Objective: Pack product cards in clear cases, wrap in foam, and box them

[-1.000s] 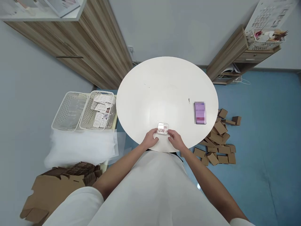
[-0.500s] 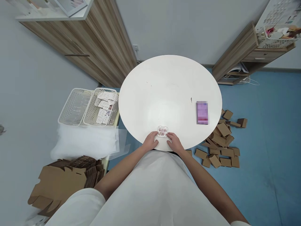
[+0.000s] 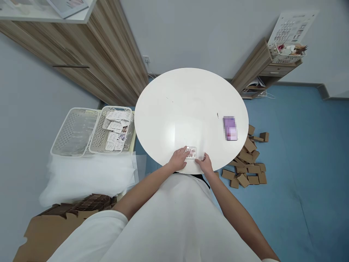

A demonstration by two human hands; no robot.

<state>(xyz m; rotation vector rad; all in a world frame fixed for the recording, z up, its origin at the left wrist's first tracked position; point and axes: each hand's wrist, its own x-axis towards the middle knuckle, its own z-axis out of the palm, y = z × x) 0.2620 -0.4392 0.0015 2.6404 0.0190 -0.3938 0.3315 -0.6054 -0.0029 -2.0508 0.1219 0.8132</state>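
A small clear plastic case (image 3: pixel 192 153) with several pinkish, nail-like pieces lies near the front edge of the white oval table (image 3: pixel 188 94). My left hand (image 3: pixel 178 160) reaches over its left side, the fingers spread and touching the case from above. Just right of it is my right hand (image 3: pixel 205 164), its thumb stretched to the case's lower right corner and its index finger held apart. Something clear glints beside that finger, too faint to make out. Toward the table's right side lies a purple, pixelated packet (image 3: pixel 230 128).
To the left stand a white basket of printed cards (image 3: pixel 116 125) and another white basket (image 3: pixel 76 133) with clear plastic pieces. White sheets (image 3: pixel 89 174) and flat brown cardboard (image 3: pixel 54 229) are nearer. Small brown boxes (image 3: pixel 247 158) lie on the floor at right. Wooden cabinets (image 3: pixel 109 47) stand behind.
My left hand has shifted from the case's left edge onto its top, fingers now spread. My right hand has moved slightly right, thumb and index finger apart. The view has turned slightly.
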